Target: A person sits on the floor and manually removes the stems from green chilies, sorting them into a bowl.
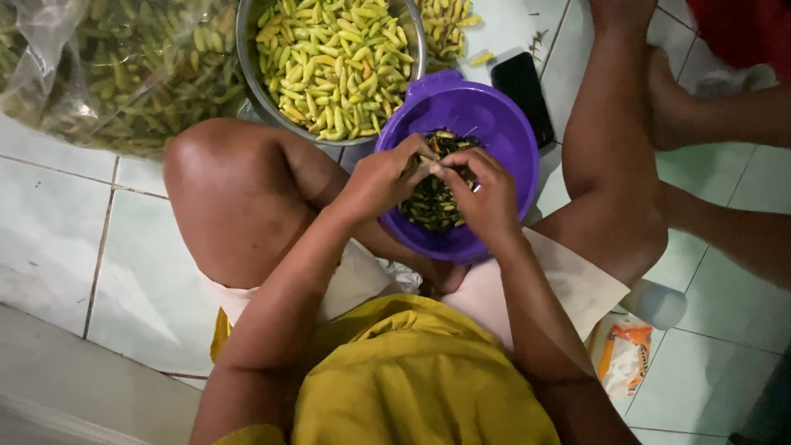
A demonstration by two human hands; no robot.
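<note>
A small green chili [434,167] is being pinched between the left hand [381,180] and right hand [488,198], both closed narrowly on it, directly over a purple bowl [503,124] of dark stems. At eleven o'clock, a metal bowl [247,58] of yellow-green chilies is being kept; at one o'clock, a black phone [522,89]. Stems could be flicked past the rim, judging by the bowl's tilt against the leg.
</note>
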